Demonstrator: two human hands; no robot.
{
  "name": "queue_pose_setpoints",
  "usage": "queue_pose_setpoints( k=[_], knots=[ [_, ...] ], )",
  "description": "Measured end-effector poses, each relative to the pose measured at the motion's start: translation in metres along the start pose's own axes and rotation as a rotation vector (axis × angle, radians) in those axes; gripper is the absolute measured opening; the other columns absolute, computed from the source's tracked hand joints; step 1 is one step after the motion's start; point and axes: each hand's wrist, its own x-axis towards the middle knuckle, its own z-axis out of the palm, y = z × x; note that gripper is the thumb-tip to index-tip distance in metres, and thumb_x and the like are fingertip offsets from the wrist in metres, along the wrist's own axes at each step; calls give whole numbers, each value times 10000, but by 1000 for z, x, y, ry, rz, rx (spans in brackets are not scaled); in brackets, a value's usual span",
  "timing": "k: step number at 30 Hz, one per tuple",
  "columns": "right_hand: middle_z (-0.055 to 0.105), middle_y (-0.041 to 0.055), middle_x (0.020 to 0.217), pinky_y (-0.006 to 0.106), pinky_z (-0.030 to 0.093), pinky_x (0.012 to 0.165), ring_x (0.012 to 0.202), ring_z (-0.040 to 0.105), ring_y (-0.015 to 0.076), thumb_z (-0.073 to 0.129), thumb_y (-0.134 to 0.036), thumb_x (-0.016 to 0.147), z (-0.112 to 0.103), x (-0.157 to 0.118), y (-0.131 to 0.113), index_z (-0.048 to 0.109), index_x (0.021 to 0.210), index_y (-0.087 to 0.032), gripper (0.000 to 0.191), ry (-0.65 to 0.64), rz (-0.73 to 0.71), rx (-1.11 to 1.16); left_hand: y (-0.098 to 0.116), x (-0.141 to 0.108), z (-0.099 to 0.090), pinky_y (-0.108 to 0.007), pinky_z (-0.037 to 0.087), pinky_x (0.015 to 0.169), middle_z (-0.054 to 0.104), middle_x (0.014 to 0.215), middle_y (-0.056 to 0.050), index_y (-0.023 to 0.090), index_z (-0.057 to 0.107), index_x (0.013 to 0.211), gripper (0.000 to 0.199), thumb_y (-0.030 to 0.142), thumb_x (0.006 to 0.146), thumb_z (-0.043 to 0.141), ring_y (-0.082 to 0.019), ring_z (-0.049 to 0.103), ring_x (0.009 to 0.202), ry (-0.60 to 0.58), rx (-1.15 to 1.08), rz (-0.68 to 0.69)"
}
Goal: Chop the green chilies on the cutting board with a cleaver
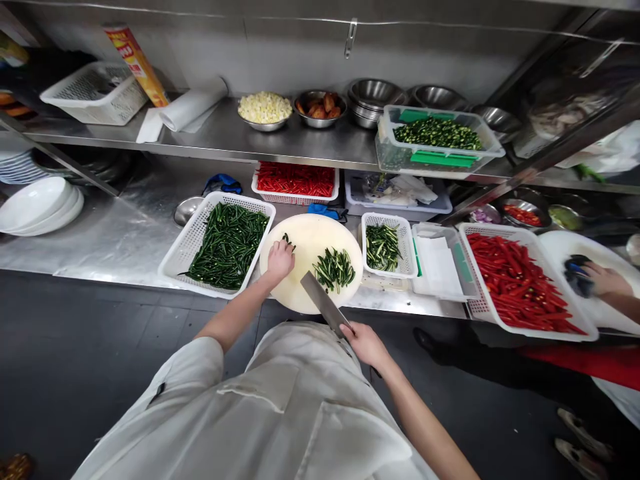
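1. Left grip (281, 259): narrow, bunched on a few green chilies (287, 238), left part of round cutting board (295, 297).
2. Right grip (364, 343): wrapped round handle of cleaver (324, 301); blade slants over board's near edge.
3. Sliced green chilies (336, 269): heaped on board's right half, beside blade.
4. Steel worktop (125, 237): large white basket (196, 230), full of long green chilies, left of board; smaller white basket (390, 273), sliced ones inside, right.

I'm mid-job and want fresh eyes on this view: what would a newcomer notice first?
Probably the red peppers heaped in a white basket on the right. Next, near the middle, the cleaver in the right hand, angled over the near edge of the round cutting board, beside cut green peppers. Then the whole green peppers filling a second basket, just left of the board.
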Motion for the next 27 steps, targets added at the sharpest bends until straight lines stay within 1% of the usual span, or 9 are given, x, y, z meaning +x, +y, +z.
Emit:
queue_pose_setpoints(
  k=[2, 5, 9, 12, 17, 22, 24, 26, 27],
  knots=[
    [780, 74, 892, 280, 416, 717, 847, 707, 245, 392, -483, 1071, -1, -3, 5, 690, 837, -219, 462, -3, 31, -20, 0, -7, 1, -507, 506, 999, 622, 1090, -156, 176, 728, 1043, 183, 170, 982, 556, -338, 553, 1121, -49, -17, 36],
    [789, 87, 903, 287, 407, 713, 851, 718, 249, 380, -469, 1082, -3, 1, 5, 698, 862, -222, 459, 43, 97, -46, 11, -37, 6, -437, 537, 982, 630, 1043, -117, 178, 738, 1057, 256, 111, 995, 499, -277, 600, 1038, -172, -119, 154],
    [803, 111, 983, 291, 407, 748, 947, 742, 268, 370, -437, 1100, -2, 7, -10, 726, 979, -224, 432, 59, 112, -117, 37, -80, 16, -332, 554, 1001, 653, 1169, -79, 219, 730, 1147, 273, 171, 1053, 478, -211, 633, 1103, -333, -334, 431],
    [804, 114, 1007, 292, 404, 757, 965, 746, 273, 366, -438, 1109, -3, 3, -17, 730, 1032, -229, 426, 35, 99, -178, 49, -95, 22, -347, 535, 1077, 668, 1239, -84, 217, 704, 1201, 269, 213, 1083, 463, -206, 634, 1168, -351, -420, 526],
    [798, 114, 975, 293, 397, 746, 914, 743, 262, 385, -422, 1109, -6, 1, -13, 734, 1008, -223, 414, -5, 79, -189, 50, -95, 27, -386, 543, 1097, 688, 1251, -107, 204, 689, 1224, 264, 210, 1077, 468, -221, 639, 1195, -349, -460, 479],
    [791, 161, 1081, 290, 428, 825, 1011, 729, 264, 397, -356, 1110, 8, 49, -42, 730, 1117, -173, 380, 99, 95, -188, 51, -93, 24, -399, 558, 1068, 691, 1229, -110, 198, 690, 1206, 278, 222, 1079, 444, -222, 647, 1170, -380, -487, 494],
    [790, 151, 1091, 286, 442, 846, 1030, 722, 259, 377, -379, 1114, 9, 69, -56, 730, 1083, -177, 409, 149, 73, -132, 50, -90, 21, -380, 563, 1037, 690, 1198, -108, 201, 693, 1182, 257, 230, 1074, 462, -218, 648, 1145, -391, -472, 541],
    [789, 132, 1080, 281, 452, 850, 1032, 719, 254, 362, -407, 1112, 6, 77, -62, 726, 1034, -193, 430, 197, 42, -60, 45, -82, 18, -372, 561, 1020, 688, 1148, -100, 209, 695, 1148, 232, 242, 1074, 477, -220, 645, 1124, -357, -422, 532],
    [789, 124, 1070, 279, 456, 847, 1027, 718, 254, 358, -421, 1109, 4, 76, -60, 722, 1021, -201, 434, 218, 29, -27, 40, -76, 16, -377, 557, 1019, 684, 1124, -98, 209, 692, 1133, 224, 241, 1074, 478, -226, 642, 1119, -309, -387, 474]
  ],
)
